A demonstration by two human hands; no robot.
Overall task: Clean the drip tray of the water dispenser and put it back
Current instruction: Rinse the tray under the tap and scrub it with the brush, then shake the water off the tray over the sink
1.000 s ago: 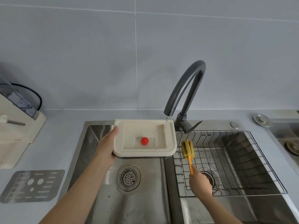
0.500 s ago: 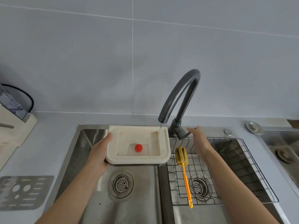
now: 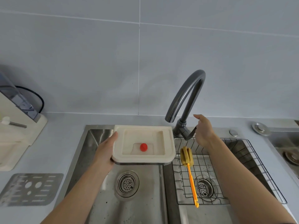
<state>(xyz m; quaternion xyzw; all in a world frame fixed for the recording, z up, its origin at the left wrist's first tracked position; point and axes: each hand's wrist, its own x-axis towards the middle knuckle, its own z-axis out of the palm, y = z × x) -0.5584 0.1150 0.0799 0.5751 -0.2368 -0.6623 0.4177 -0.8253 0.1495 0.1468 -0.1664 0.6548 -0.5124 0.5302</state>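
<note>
My left hand (image 3: 105,149) grips the left edge of the cream drip tray (image 3: 168,143) and holds it level above the left sink basin (image 3: 90,143). A red float (image 3: 143,147) sits in the tray's shallow well. My right hand (image 3: 203,130) rests on the lever of the dark grey faucet (image 3: 187,94), fingers around the lever. No water runs from the spout. A yellow sponge brush with an orange handle (image 3: 187,157) lies on the wire rack (image 3: 242,159) over the right basin.
The cream water dispenser (image 3: 14,126) stands at the left on the counter. The metal grille plate (image 3: 32,189) of the tray lies flat in front of it. Drains sit in both basins. Another sink (image 3: 288,147) begins at the far right.
My right hand laid the brush on the wire rack and reached to the faucet lever. The thin stream of water into the tray has stopped. The tray stayed in my left hand.
</note>
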